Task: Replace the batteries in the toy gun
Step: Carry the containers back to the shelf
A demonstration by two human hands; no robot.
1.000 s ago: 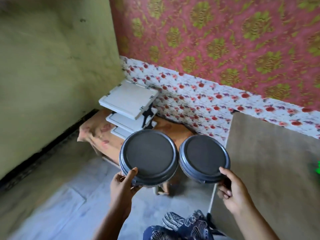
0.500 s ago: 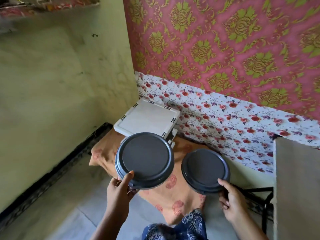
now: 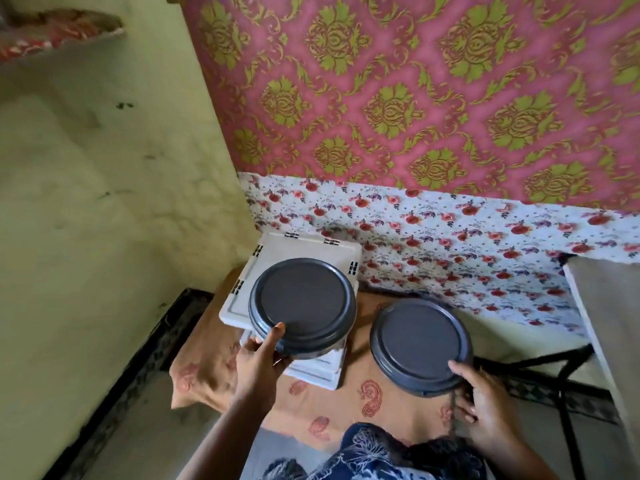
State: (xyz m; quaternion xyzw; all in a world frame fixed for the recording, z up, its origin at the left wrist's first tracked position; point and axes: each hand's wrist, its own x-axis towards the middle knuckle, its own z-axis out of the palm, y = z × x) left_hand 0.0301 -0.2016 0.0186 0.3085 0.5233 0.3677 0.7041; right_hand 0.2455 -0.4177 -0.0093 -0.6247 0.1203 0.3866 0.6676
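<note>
I hold two round containers with dark grey lids. My left hand (image 3: 259,358) grips the left container (image 3: 302,306) at its near rim, thumb on the lid; it hangs over a stack of white trays (image 3: 277,268). My right hand (image 3: 485,407) grips the right container (image 3: 420,344) at its near right edge, above a small table with an orange patterned cloth (image 3: 325,407). No toy gun or batteries are in view.
The small table stands in a corner between a green wall (image 3: 104,202) and a pink patterned wall (image 3: 415,98). A grey tabletop edge (image 3: 609,334) with black metal legs (image 3: 554,368) is at the right. Grey floor lies at the lower left.
My view has swung further left toward the corner. Both containers have moved over the small table, the left one now above the white trays. Both grips are unchanged.
</note>
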